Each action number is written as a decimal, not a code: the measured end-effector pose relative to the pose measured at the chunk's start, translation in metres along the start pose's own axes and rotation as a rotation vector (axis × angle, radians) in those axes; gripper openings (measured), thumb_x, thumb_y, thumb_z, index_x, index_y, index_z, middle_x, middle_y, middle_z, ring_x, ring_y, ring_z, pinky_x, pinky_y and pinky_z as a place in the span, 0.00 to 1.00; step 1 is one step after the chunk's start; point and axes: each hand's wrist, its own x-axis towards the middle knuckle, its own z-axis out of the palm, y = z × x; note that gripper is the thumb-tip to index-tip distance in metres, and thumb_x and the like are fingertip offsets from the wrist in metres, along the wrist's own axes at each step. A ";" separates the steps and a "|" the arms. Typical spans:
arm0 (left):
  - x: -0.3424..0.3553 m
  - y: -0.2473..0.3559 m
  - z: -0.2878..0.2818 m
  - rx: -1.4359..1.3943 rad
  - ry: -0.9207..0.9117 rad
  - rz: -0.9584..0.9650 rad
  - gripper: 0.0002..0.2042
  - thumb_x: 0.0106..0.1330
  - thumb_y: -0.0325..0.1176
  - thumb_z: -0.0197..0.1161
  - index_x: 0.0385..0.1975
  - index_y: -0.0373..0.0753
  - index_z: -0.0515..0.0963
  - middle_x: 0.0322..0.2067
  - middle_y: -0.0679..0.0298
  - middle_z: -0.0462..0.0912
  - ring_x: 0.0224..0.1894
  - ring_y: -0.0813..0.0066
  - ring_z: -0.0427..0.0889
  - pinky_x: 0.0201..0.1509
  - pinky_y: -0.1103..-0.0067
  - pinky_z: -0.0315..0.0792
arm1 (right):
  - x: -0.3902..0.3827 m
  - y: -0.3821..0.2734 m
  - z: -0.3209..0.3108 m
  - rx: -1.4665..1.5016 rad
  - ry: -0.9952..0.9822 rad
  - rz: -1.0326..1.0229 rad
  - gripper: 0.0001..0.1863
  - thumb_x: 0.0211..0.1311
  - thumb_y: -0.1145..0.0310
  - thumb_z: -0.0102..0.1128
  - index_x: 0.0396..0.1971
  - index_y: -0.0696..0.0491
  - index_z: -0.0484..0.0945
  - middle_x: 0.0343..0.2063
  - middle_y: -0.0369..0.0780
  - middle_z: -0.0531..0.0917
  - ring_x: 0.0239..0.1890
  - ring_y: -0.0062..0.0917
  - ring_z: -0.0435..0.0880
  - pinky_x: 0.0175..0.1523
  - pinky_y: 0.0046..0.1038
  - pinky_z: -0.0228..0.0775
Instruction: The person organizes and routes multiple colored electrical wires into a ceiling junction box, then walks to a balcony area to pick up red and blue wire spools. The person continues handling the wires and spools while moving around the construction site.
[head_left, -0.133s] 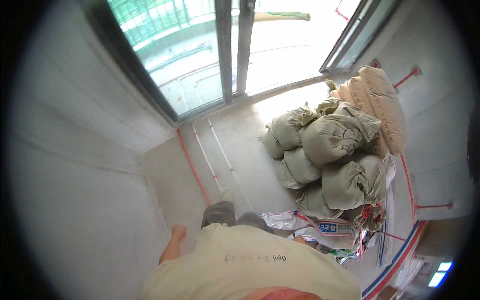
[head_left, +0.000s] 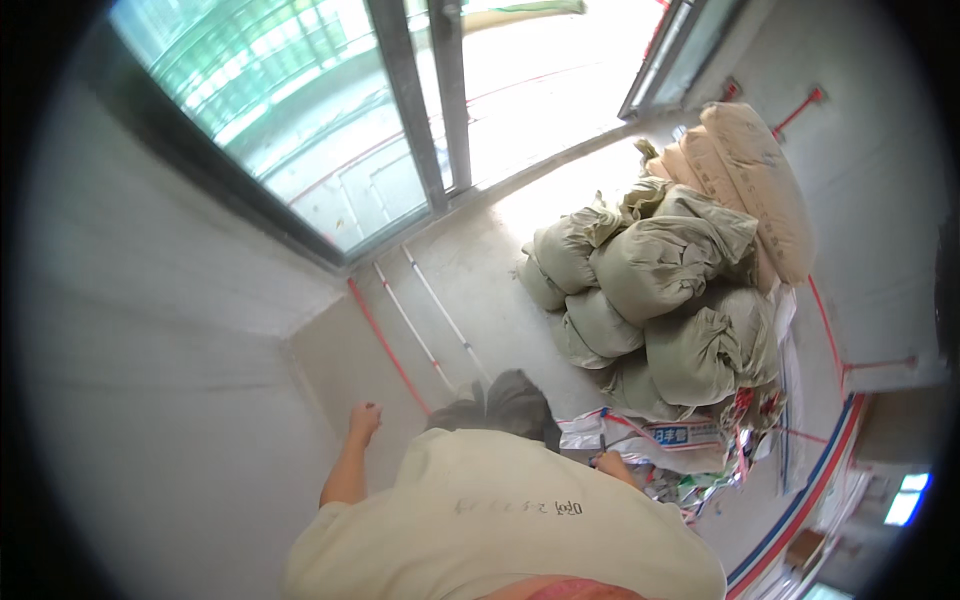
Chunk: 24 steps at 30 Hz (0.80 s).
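Tool (head_left: pixel 603 442), dark and slim, gripped in right hand (head_left: pixel 611 463) at five o'clock, near white wrapping (head_left: pixel 690 458); left hand (head_left: pixel 367 417) towards half past seven, curled, cannot tell whether closed; green sacks (head_left: pixel 650 270) at three

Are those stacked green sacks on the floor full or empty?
They look full: the green sacks bulge roundly, though their contents are hidden.

Grey floor (head_left: pixel 508 310): green sacks (head_left: pixel 650 275), red pipe (head_left: pixel 389 347), white pipes (head_left: pixel 438 300)
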 end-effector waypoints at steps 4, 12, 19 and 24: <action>0.072 0.175 -0.017 0.040 -0.008 0.057 0.09 0.66 0.32 0.62 0.38 0.32 0.79 0.26 0.62 0.80 0.23 0.74 0.78 0.26 0.76 0.72 | 0.045 -0.095 -0.006 0.267 0.123 0.058 0.14 0.55 0.66 0.67 0.31 0.64 0.85 0.23 0.51 0.85 0.29 0.42 0.88 0.37 0.43 0.79; 0.177 0.380 0.039 0.254 -0.010 0.085 0.13 0.64 0.35 0.67 0.40 0.30 0.81 0.30 0.59 0.83 0.28 0.72 0.82 0.31 0.75 0.75 | 0.195 -0.176 -0.055 -0.099 -0.002 -0.263 0.16 0.58 0.60 0.66 0.38 0.58 0.87 0.36 0.50 0.88 0.39 0.45 0.88 0.45 0.43 0.79; 0.234 0.433 0.082 0.463 -0.226 -0.033 0.11 0.62 0.34 0.68 0.37 0.32 0.83 0.28 0.57 0.85 0.28 0.69 0.84 0.33 0.71 0.77 | 0.289 -0.277 -0.167 0.609 0.152 0.171 0.13 0.59 0.65 0.67 0.39 0.59 0.85 0.33 0.46 0.86 0.30 0.34 0.86 0.34 0.38 0.75; 0.329 0.459 0.084 0.671 -0.289 -0.007 0.13 0.61 0.36 0.67 0.39 0.33 0.84 0.29 0.54 0.87 0.30 0.64 0.86 0.36 0.68 0.80 | 0.324 -0.391 -0.262 0.970 0.051 0.349 0.13 0.61 0.73 0.65 0.45 0.60 0.81 0.28 0.41 0.84 0.25 0.30 0.81 0.32 0.37 0.73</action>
